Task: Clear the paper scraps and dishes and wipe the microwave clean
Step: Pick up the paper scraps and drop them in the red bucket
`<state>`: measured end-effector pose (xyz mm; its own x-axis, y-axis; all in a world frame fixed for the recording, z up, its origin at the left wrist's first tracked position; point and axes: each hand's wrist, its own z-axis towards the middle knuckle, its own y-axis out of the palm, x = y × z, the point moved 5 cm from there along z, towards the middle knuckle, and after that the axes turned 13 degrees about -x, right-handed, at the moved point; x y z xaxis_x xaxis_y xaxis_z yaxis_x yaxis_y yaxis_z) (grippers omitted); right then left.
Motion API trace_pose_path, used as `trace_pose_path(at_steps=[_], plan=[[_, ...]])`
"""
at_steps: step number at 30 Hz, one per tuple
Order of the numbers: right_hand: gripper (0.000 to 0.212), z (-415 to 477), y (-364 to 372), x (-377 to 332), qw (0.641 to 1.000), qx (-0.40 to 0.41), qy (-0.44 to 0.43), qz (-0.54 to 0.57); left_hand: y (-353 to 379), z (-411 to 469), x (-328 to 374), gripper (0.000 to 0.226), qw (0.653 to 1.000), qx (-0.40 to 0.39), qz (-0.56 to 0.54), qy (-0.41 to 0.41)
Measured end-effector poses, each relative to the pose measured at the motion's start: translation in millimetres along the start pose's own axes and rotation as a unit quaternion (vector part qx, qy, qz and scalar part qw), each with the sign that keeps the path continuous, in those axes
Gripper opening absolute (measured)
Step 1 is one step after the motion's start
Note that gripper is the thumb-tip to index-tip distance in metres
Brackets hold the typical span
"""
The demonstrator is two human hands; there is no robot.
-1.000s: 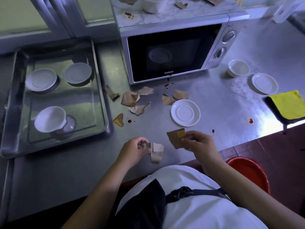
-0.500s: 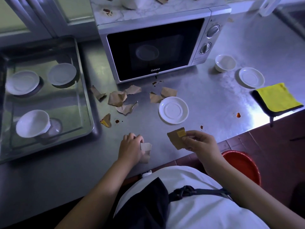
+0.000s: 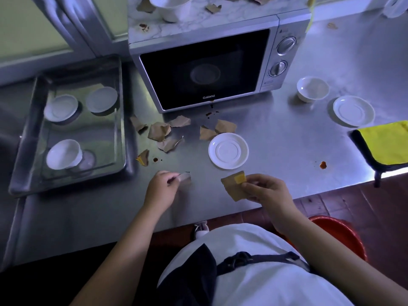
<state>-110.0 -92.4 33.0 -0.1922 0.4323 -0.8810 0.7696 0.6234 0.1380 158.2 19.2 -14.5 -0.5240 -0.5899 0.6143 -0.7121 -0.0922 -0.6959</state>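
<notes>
LEFT HAND (image 3: 162, 186): fingertips pinch pale paper scrap (image 3: 185, 177) near counter (image 3: 287, 140) front edge | RIGHT HAND (image 3: 265, 188): thumb and fingers pinch brown scrap (image 3: 231, 188) with yellow patch | LOOSE SCRAPS (image 3: 159, 131): on counter before microwave (image 3: 207, 69), between tray (image 3: 122, 107) and 1 saucer (image 3: 228, 150) | MICROWAVE DOOR: closed

Dim, bluish light throughout; glare is seen on the tabletop (image 3: 344, 69) at right, edges are bent by the wide lens, left hand (image 3: 162, 188) slightly blurred.
</notes>
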Motion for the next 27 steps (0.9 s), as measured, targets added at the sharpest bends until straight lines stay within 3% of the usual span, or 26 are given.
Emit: trace_pose_path(at_steps=[6,9,12,15,19,23,25,27], plan=[[0.015,4.7,-2.2,-0.9,0.995,-0.092,-0.021,0.022,-2.3,-30.9,27.2,0.020,0.995,0.066,-0.069,-0.028],[0.008,6.8,-3.3,-2.5,0.992,-0.120,-0.033,0.017,2.8,-43.8,39.6,0.018,0.985,0.068,-0.146,-0.057],[0.014,9.1,-0.7,-6.7,0.986,-0.158,-0.049,0.016,7.8,-57.8,60.2,0.013,0.972,0.063,-0.220,-0.051],[0.007,17.1,-1.2,-10.7,0.985,-0.162,-0.050,-0.033,13.2,-69.6,84.0,0.020,0.960,0.038,-0.278,-0.020],[0.005,20.2,4.7,-17.4,0.975,-0.208,-0.072,0.004,28.1,-73.1,103.4,0.032,0.935,-0.031,-0.352,0.017],[0.017,23.8,-1.6,-17.1,0.979,-0.193,-0.067,0.022,45.6,-67.1,84.2,0.018,0.888,-0.050,-0.457,-0.003],[0.029,27.8,-8.7,-13.5,0.983,-0.175,-0.046,0.030,59.5,-60.6,54.5,0.013,0.918,-0.014,-0.390,-0.066],[0.030,29.9,-17.1,-11.1,0.987,-0.157,-0.039,0.019,74.0,-57.5,21.2,0.011,0.965,-0.001,-0.218,-0.144]])
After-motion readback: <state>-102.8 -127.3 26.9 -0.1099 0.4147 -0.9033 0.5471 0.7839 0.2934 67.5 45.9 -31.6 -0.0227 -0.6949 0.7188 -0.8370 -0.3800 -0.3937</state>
